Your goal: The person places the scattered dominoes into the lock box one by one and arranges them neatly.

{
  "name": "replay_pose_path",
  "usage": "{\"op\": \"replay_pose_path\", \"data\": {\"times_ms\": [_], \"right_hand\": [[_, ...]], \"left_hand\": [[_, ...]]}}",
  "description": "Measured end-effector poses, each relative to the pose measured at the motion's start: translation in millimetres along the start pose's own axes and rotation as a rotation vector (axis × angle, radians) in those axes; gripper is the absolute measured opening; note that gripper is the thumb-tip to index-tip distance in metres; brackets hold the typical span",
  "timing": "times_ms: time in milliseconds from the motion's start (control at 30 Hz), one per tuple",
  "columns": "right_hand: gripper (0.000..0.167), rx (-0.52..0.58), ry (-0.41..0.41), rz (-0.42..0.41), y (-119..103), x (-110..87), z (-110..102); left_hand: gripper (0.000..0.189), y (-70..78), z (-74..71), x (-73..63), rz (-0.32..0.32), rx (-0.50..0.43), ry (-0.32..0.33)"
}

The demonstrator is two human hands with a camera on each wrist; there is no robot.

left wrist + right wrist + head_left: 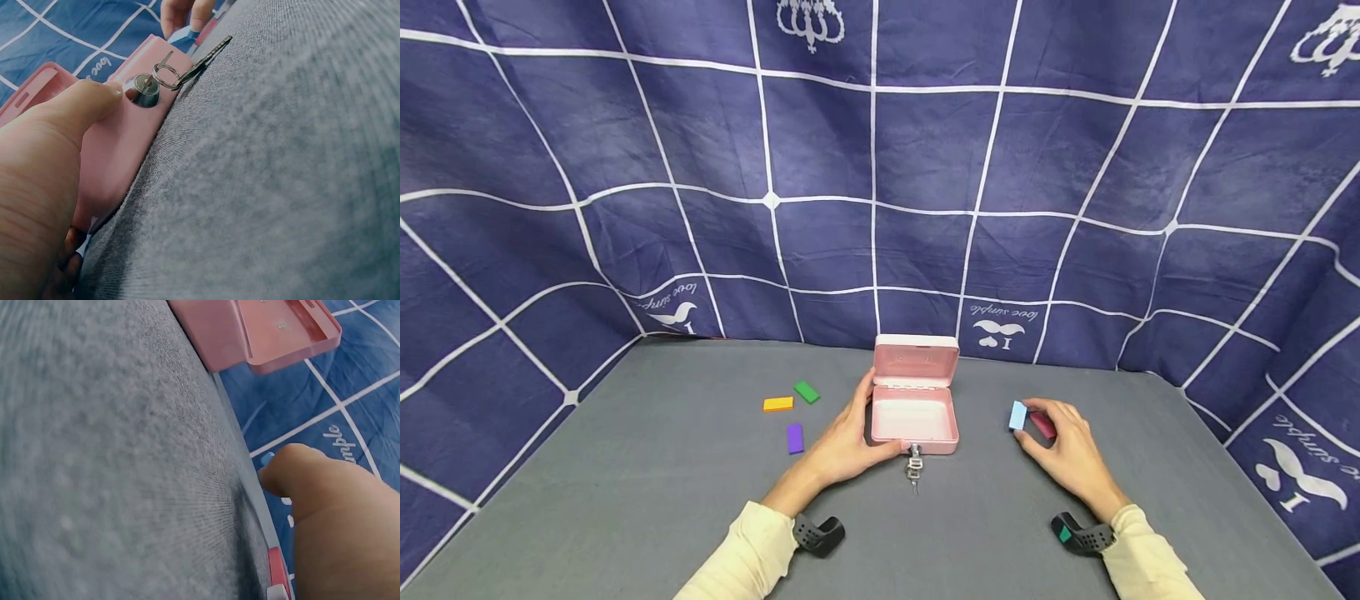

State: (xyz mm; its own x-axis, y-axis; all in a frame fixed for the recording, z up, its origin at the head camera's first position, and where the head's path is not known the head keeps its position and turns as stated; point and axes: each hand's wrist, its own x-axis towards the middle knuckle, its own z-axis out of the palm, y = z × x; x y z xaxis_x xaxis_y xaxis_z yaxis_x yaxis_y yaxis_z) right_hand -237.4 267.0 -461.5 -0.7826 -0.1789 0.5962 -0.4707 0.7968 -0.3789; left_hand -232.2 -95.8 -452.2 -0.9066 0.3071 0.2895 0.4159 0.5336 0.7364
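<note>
One pink box: standing open near the middle of the surface, its lid leaning back on the rear hinge and so leaving the inside exposed from above. One left hand: wrapping the box's left side, thumb resting at the front edge beside the lock; presumably steadying a light-looking body. One set of keys: hanging from the lock by a ring, staying outside the opening. One right hand: pinching a light blue block between thumb and fingers, a narrow grip probably suiting so slim a piece; whether the block is touching the surface, one cannot tell. One red block: lying just beside, that hand partly hiding it. Three further blocks, orange block, green block and purple block: lying apart left of the box, the spacing likely keeping each easy to grasp. One blue cloth: hanging behind.
</note>
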Motion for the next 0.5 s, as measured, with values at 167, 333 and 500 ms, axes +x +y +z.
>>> {"op": "replay_pose_path", "data": {"times_ms": [167,333,500], "right_hand": [[0.047,0.012,0.027,0.006,-4.5,3.0,-0.3],[0.046,0.015,0.030,0.029,-12.1,6.1,1.1],[0.046,0.030,0.019,0.050,-21.3,10.0,1.4]], "left_hand": [[0.117,1.4,0.1,0.4,0.008,0.001,0.010],[0.118,0.4,-0.3,0.3,-0.001,0.010,0.003],[0.119,-1.6,0.7,0.2,-0.026,0.015,-0.003]]}}
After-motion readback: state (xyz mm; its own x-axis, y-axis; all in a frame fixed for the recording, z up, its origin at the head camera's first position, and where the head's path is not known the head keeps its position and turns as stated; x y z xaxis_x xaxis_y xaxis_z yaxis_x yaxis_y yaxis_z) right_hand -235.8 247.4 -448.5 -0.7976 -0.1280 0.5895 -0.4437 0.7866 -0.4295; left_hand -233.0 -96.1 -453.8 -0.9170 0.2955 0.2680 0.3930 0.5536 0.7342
